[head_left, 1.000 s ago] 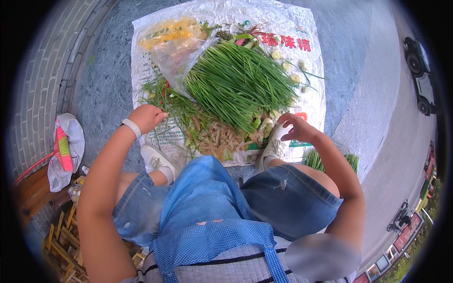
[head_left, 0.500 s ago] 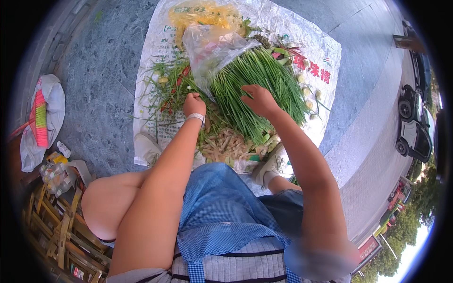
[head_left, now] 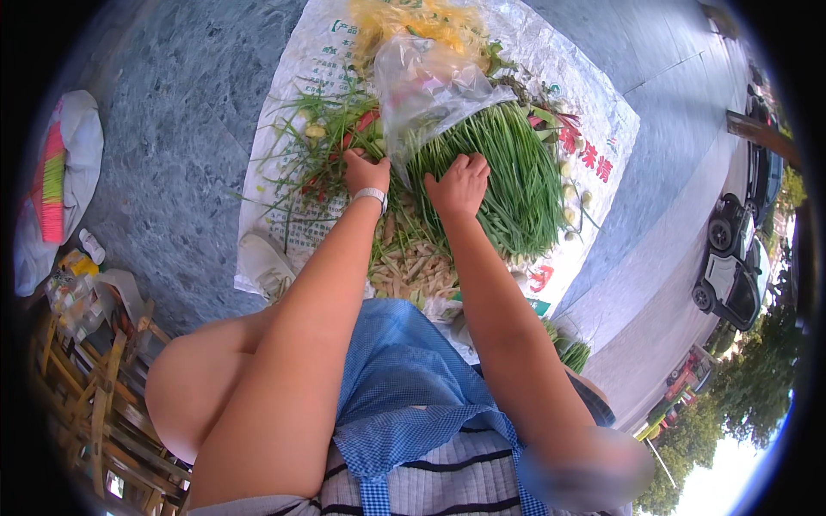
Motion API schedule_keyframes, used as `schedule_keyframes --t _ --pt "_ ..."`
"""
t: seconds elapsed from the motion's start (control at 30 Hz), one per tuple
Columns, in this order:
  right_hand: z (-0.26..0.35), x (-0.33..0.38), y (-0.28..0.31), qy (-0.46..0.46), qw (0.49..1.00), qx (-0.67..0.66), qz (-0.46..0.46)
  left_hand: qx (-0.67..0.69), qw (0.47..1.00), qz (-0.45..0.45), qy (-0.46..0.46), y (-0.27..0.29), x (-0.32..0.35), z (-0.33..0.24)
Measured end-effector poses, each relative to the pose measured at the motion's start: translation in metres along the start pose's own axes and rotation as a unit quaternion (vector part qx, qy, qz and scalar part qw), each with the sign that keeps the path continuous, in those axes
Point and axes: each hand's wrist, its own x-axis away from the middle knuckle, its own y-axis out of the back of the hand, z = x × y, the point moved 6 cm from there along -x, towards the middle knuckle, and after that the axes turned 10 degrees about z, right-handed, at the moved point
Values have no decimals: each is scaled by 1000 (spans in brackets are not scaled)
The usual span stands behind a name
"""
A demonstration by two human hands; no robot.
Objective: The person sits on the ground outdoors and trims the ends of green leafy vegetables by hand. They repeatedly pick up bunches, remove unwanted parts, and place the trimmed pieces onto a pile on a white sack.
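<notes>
A big bundle of long, thin green stalks that look like garlic chives [head_left: 520, 185] lies on a white printed sack sheet [head_left: 594, 232]. My right hand [head_left: 459, 182] rests on the bundle's left side, thumb apart and fingers loosely spread, holding nothing. To its left, my left hand [head_left: 366, 170] has its fingers curled down at the edge of the loose green trimmings [head_left: 323, 168]; whatever they grip is hidden. A clear plastic bag [head_left: 426, 82] covers the bundle's far left end, just beyond both hands. Pale, dry-looking scraps [head_left: 409, 267] lie on the near side.
A crumpled yellow bag [head_left: 447, 26] lies at the far edge. Small pale round pieces [head_left: 569, 193] sit right of the bundle. A white sack with pink and green contents [head_left: 56, 185] and a wooden slatted chair [head_left: 99, 404] stand left. Parked vehicles [head_left: 731, 267] are at the right.
My right hand has moved left and come down onto the green bundle's left side. My left hand remains by the trimmings, its fingers curled. The whole view has shifted slightly.
</notes>
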Motion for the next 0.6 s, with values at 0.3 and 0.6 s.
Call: schedule_keyframes --t 0.3,0.6 --pt "-14 -6 -2 -42 997 -8 62 -125 932 -267 -212 22 38 -21" --pt "-77 2 35 26 991 -86 -98 -115 904 62 -407 -56 67 -36"
